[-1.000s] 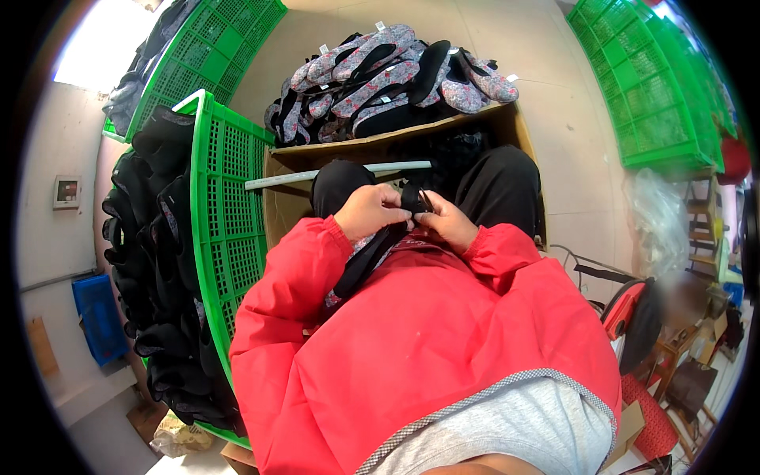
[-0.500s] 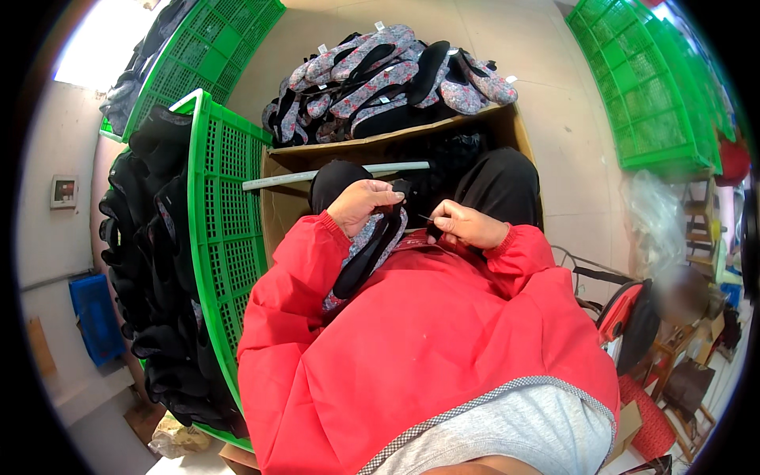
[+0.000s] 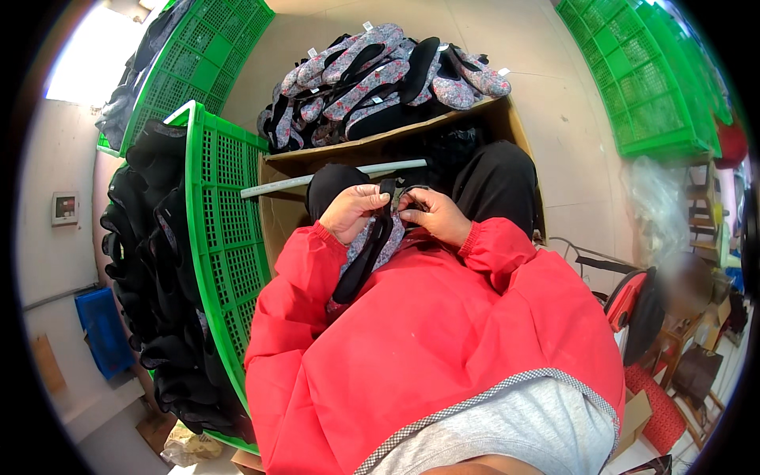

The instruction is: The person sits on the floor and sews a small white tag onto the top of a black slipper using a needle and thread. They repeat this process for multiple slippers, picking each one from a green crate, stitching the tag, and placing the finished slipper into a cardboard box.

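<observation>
My left hand (image 3: 351, 212) and my right hand (image 3: 434, 215) meet in front of my chest, both pinching the upper end of a slipper (image 3: 372, 252) with a grey floral cloth and a black sole. The slipper hangs down over my red jacket, its toe end toward my lap. My fingers grip a black strap at its top. Beyond my knees stands an open cardboard box (image 3: 507, 127) heaped with several similar floral slippers (image 3: 380, 75).
A green plastic crate (image 3: 226, 237) stands on my left, packed with black slipper parts (image 3: 150, 261). More green crates (image 3: 633, 87) lean at the upper right. A pale rod (image 3: 317, 180) crosses the box. A person sits blurred at the right edge (image 3: 685, 285).
My hands were apart half a second ago, the right one pulling away to the right; now they have come back together on the slipper's top.
</observation>
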A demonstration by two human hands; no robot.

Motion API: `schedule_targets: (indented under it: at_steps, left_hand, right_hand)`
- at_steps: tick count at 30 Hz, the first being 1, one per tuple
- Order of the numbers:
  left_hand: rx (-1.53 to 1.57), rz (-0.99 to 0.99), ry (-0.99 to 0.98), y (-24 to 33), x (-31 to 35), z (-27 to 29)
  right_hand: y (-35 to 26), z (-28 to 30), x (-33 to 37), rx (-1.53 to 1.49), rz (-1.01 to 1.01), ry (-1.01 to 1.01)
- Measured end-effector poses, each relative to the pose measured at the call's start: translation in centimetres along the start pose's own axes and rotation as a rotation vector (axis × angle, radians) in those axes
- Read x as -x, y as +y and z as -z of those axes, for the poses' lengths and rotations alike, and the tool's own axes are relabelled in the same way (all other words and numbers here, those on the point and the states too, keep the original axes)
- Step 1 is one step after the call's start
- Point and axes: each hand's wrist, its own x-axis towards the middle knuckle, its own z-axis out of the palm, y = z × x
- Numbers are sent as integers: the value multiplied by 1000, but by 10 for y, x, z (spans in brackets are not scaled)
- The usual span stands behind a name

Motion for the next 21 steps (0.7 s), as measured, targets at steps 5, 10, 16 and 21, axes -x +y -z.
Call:
schedule_targets:
  at_steps: [5,10,16,21]
  left_hand:
    - [34,-10,3,-3,1,3]
    - [29,-11,-5,-1,0,2]
    - [-34,35,92,7,3,-11]
    - [-126,80,162,0,-11,-3]
  right_hand:
    - [0,-11,-4,-54,42,22]
    - [9,-11,-5,-175,-33,42]
    - [-15,24,10,-165,-230,-83]
    - [-42,36,9,-152,-456,-343]
